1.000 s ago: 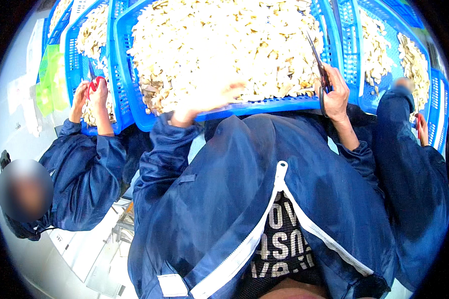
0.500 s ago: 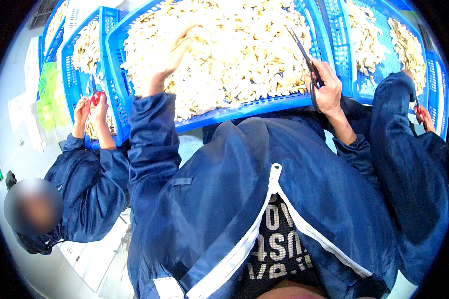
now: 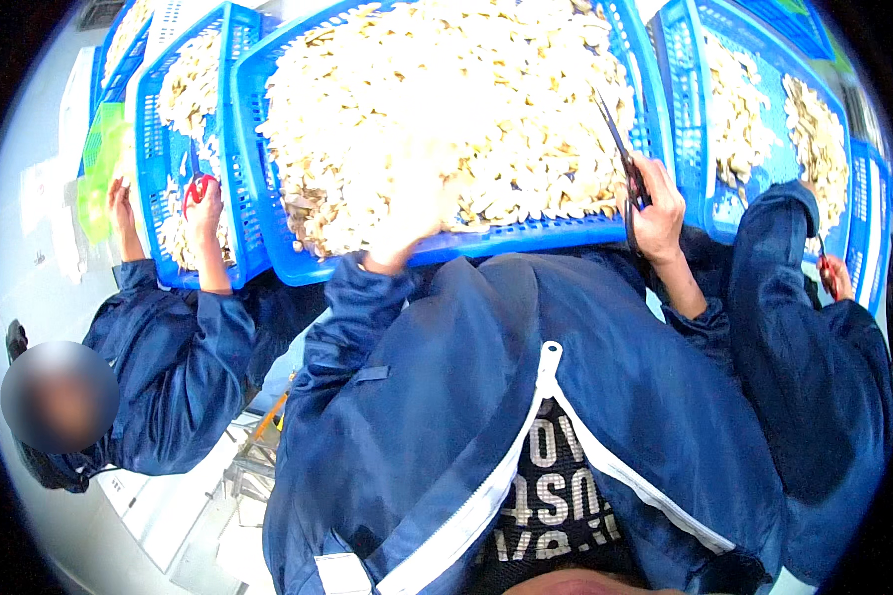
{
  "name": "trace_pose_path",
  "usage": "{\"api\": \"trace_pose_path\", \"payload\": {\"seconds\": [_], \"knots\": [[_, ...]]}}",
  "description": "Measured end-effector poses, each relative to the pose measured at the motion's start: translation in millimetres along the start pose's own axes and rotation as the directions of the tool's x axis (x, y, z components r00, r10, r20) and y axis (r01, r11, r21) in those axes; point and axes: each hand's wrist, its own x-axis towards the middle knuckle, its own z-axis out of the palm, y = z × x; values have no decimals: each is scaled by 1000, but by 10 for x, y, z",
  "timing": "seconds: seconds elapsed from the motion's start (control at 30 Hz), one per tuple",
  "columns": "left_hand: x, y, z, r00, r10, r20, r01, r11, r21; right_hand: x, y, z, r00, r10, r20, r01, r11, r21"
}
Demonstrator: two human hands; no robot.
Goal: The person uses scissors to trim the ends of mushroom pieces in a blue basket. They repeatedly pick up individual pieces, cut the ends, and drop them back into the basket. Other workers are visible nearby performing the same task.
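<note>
The hands are apart: the right hand [image 3: 659, 213] is wrapped round the handles of black scissors [image 3: 626, 159], while the left hand [image 3: 415, 213] is low over pale pieces [image 3: 536, 129]; glare hides whether it grips any. They fill the blue tray [image 3: 556, 234] ahead of both hands. The step looks like reaching among them; the next move seems to call for a sure finger hold, clear of the blades. Well left of the left hand are red scissors [image 3: 196, 188]; a co-worker's sleeve [image 3: 794, 307] crowds the right hand's outer side.
</note>
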Motion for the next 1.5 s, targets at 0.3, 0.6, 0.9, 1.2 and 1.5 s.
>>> {"api": "trace_pose_path", "payload": {"seconds": [0.3, 0.6, 0.9, 1.2, 1.5], "knots": [[33, 419, -136, 996, 45, 83, -16, 947, -322, 5, -58, -20, 999, 37, 1, -37, 999, 7], [801, 231, -267, 967, -191, -167, 177, 980, -95, 7, -55, -10, 1000, 22, -16, -21, 998, 56], [646, -186, -25, 941, -315, -123, 273, 923, -272, 16, -81, -43, 999, 31, 7, -31, 999, 43], [647, 81, -170, 886, -319, -336, 204, 920, -334, 3, -107, 18, 993, 115, 16, -116, 977, 178], [466, -146, -246, 849, -526, 56, 374, 521, -768, 103, -555, 130, 915, 127, 384, -301, 848, 437]]}}
